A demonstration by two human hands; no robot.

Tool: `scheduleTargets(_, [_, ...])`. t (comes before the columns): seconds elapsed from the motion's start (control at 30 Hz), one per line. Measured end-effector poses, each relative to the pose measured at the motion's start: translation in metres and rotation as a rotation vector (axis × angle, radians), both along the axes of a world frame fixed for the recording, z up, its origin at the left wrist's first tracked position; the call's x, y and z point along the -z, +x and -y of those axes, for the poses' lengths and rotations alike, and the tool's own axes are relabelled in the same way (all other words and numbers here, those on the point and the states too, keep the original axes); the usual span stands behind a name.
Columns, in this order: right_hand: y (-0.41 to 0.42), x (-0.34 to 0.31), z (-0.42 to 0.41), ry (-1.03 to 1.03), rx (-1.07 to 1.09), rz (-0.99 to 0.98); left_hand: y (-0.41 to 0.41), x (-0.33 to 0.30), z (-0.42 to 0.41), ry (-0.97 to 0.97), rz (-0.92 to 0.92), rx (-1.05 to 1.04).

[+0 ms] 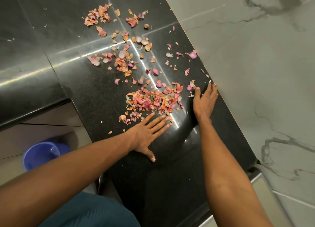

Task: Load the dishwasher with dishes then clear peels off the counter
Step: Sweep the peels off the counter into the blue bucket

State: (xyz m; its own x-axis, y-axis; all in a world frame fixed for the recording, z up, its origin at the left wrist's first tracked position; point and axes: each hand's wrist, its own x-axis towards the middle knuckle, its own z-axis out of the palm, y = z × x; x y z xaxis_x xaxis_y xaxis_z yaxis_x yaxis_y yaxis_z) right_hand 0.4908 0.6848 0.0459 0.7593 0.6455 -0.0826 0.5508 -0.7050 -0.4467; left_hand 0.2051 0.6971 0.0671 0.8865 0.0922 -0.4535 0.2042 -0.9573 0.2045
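Both hands lie flat and open on the black tabletop, left hand and right hand flanking a heap of peels; more peels remain scattered beyond, clearing barely begun.

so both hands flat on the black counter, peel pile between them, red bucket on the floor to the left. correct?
One error: the bucket on the floor is blue, not red, as the head view shows. The rest holds: left hand and right hand lie flat on the black counter, with the peel pile between them.
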Motion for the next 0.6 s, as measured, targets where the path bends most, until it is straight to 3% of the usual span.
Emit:
scheduleTargets(0.13, [-0.049, -0.003, -0.018, 0.002, -0.263, -0.015, 0.000, -0.002, 0.000, 0.014, -0.019, -0.002])
scheduleTargets(0.27, [-0.091, -0.011, -0.016, 0.210, -0.395, -0.177, 0.001, -0.002, 0.002, 0.008, -0.036, -0.007])
scheduleTargets(0.4, [-0.063, -0.016, -0.020, 0.341, -0.205, -0.081, 0.001, -0.001, 0.000, -0.006, -0.023, -0.010])
scheduleTargets(0.5, [-0.006, -0.013, -0.021, 0.214, -0.031, -0.023, 0.001, -0.002, 0.000, -0.010, -0.018, -0.010])
scheduleTargets(0.6, [0.023, -0.005, -0.019, 0.038, -0.069, -0.007, 0.001, -0.004, -0.001, -0.002, -0.030, -0.003])
